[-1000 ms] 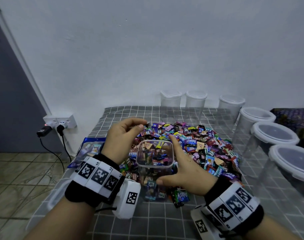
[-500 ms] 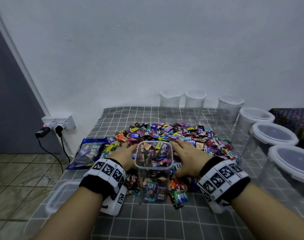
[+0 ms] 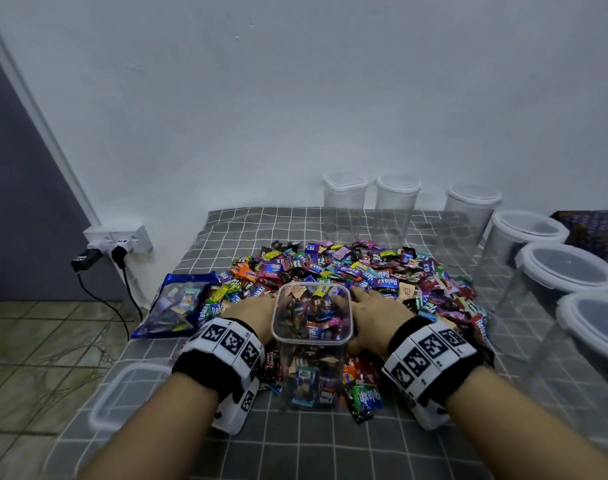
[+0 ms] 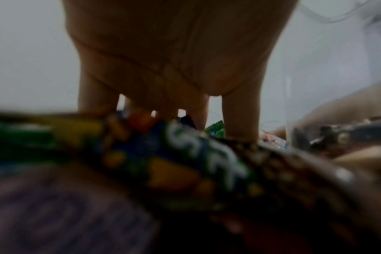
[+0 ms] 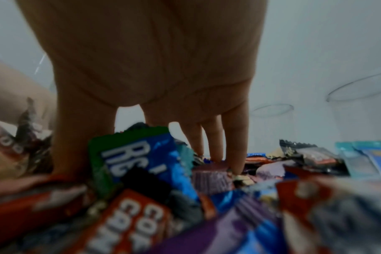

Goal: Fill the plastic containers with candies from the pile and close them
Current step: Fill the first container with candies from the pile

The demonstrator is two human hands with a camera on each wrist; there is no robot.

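Note:
A clear square container (image 3: 312, 341), partly filled with wrapped candies, stands lidless at the near edge of the candy pile (image 3: 364, 271). My left hand (image 3: 248, 308) lies palm down on the candies just left of it, fingers (image 4: 239, 120) stretched straight into the pile. My right hand (image 3: 375, 311) lies palm down just right of the container, its fingers (image 5: 215, 137) straight and spread on the wrappers (image 5: 141, 154). Neither hand holds anything. The fingertips are partly buried among the candies.
A clear lid (image 3: 122, 396) lies on the checked cloth (image 3: 295, 452) at the near left. A blue candy bag (image 3: 177, 306) lies left of the pile. Several lidded empty containers (image 3: 565, 268) line the back and right side. A wall socket (image 3: 118, 240) with cables is at left.
Both hands dropped from around the container's rim down onto the candy pile on either side of it. The container stayed put.

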